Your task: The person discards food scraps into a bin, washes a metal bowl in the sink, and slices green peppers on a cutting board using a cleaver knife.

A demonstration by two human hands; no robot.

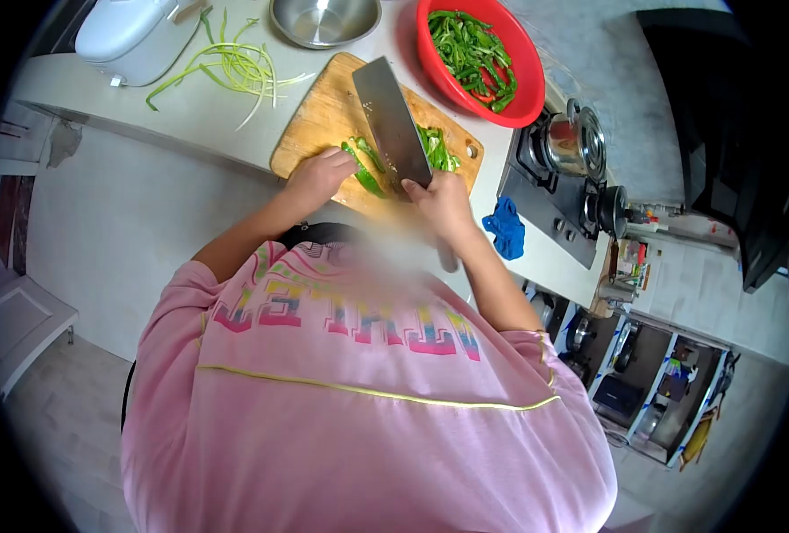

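A wooden cutting board (314,111) lies on the counter in front of me. My right hand (441,202) is closed around a cleaver (387,111), whose broad blade points away from me over the board. On the left part of the board, my left hand (319,179) has its fingers curled onto a piece of green pepper (365,180). Cut green pepper strips (439,149) lie to the right of the blade, partly hidden behind it. Small bits cling to the blade.
A red basin (532,93) of cut green peppers stands at the back right. A steel bowl (325,22) and scallions (239,69) are behind the board. At right are a blue cloth (505,228) and a stove (545,209) with a steel pot (574,142). A white appliance (128,35) sits far left.
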